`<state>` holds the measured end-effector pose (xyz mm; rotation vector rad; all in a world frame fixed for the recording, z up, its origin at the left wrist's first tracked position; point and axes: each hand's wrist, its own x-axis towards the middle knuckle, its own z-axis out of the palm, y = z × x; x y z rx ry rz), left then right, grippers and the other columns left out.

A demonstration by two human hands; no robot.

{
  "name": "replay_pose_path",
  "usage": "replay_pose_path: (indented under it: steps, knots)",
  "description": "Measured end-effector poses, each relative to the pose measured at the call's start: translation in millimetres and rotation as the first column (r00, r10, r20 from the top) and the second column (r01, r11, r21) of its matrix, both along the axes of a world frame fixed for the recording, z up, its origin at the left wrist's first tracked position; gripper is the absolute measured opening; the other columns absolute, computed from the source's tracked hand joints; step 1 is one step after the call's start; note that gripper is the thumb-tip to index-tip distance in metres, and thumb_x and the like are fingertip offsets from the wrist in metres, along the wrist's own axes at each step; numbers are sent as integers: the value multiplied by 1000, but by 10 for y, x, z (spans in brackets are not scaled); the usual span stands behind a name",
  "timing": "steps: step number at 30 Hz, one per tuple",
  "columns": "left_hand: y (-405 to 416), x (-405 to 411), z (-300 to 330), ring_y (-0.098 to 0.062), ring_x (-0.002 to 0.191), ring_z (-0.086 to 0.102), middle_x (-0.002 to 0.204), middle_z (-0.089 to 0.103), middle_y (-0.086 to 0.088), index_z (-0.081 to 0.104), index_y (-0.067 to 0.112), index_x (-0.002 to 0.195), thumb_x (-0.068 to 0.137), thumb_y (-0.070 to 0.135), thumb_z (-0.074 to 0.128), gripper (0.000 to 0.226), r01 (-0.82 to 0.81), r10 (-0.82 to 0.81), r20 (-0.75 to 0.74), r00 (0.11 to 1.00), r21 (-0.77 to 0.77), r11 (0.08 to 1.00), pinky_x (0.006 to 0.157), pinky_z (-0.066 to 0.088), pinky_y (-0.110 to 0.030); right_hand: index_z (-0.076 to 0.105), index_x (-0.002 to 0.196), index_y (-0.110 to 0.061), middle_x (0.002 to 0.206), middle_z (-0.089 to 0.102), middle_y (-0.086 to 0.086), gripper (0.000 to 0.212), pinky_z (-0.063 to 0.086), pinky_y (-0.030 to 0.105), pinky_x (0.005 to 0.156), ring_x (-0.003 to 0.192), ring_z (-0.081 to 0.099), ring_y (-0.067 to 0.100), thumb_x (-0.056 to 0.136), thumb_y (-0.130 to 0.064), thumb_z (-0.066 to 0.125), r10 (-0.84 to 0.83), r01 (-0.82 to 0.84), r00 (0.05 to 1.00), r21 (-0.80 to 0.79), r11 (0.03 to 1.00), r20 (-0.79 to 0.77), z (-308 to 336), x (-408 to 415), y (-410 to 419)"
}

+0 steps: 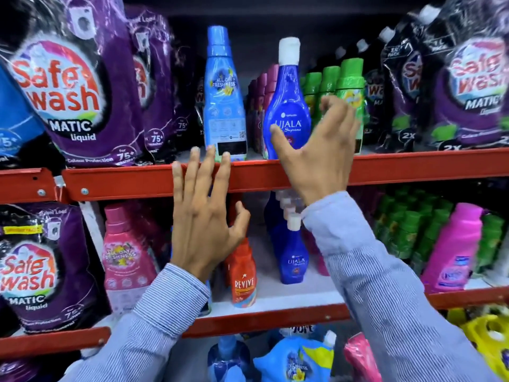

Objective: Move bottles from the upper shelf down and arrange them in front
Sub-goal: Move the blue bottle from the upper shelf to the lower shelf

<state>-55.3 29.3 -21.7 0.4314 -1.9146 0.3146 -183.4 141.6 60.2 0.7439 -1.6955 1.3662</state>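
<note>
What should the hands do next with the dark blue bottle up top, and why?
Probably close the right hand around the dark blue Ujala bottle. Its fingers are open and curled beside the bottle, not gripping yet. The bottle stands upright at the upper shelf's red edge, and matching bottles wait on the shelf below.
</note>
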Motion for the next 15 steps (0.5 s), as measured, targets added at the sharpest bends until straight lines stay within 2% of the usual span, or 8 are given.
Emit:
replay_pose_path:
  steps: [3, 7, 12, 15]
  knots:
    - [-11, -15, -11, -38, 153, 28, 161, 38, -19, 41, 8, 152, 78, 26, 65, 80, 0, 0, -11, 1000, -7, 1000, 125, 19, -64, 44, 126, -5, 132, 50, 16, 91, 39, 47, 100, 123, 46, 36, 64, -67, 69, -82, 68, 993, 152, 986, 89, 101, -110, -136]
    - [-27, -26, -17, -36, 152, 30, 159, 41, -17, 43, 8, 151, 78, 24, 66, 78, 14, -14, -36, 999, -15, 1000, 124, 20, -65, 39, 127, -3, 134, 48, 16, 97, 44, 48, 97, 123, 49, 37, 63, -67, 74, -76, 51, 991, 214, 975, 111, 121, -134, -210]
    - [-24, -57, -33, -36, 152, 31, 159, 42, -18, 44, 7, 149, 76, 20, 68, 78, 21, -21, -53, 998, -9, 1000, 123, 20, -66, 39, 122, -2, 129, 48, 16, 91, 45, 46, 92, 116, 53, 38, 65, -63, 74, -34, 17, 996, 189, 982, 84, 141, -171, -202]
    - [-31, -67, -39, -36, 152, 31, 158, 43, -18, 45, 7, 149, 76, 19, 69, 78, 22, -23, -64, 998, -9, 1000, 123, 20, -66, 42, 114, -4, 123, 49, 14, 82, 45, 42, 89, 111, 54, 35, 65, -63, 72, 29, -33, 998, 71, 997, 51, 167, -156, -139]
